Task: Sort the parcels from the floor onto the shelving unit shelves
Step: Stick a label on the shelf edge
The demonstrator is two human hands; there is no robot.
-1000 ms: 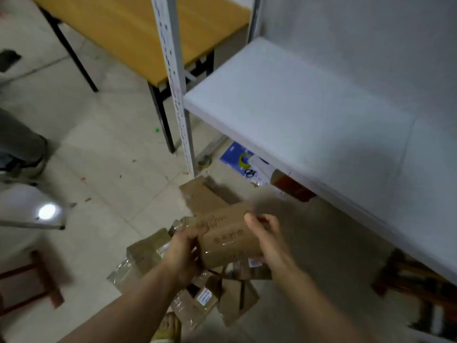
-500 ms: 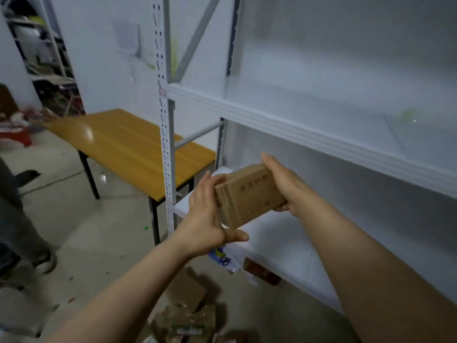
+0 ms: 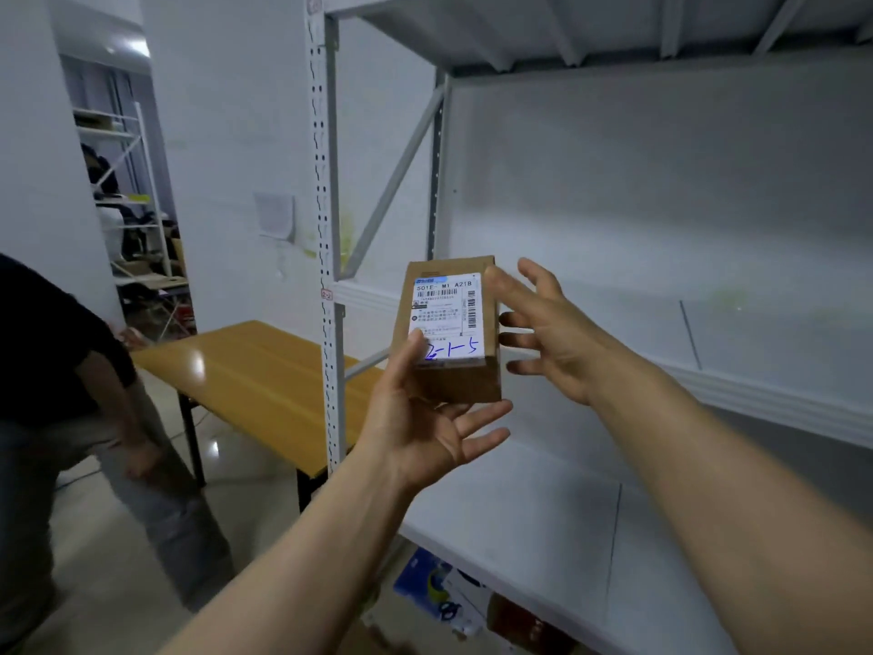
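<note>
1. Grips the parcel in the left hand, thumb on its white label, fingers beneath.
2. Spreads the right hand wide, holding nothing, just beside the parcel's right side.
3. Holds the parcel upright in the air before the shelving unit, above its lower shelf.
4. Stands near a wooden bench.

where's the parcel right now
Head view, centre: the parcel is held in the left hand, right hand beside it, in front of the shelving unit.

A wooden table stands beside a blurred, perhaps bending person.
</note>
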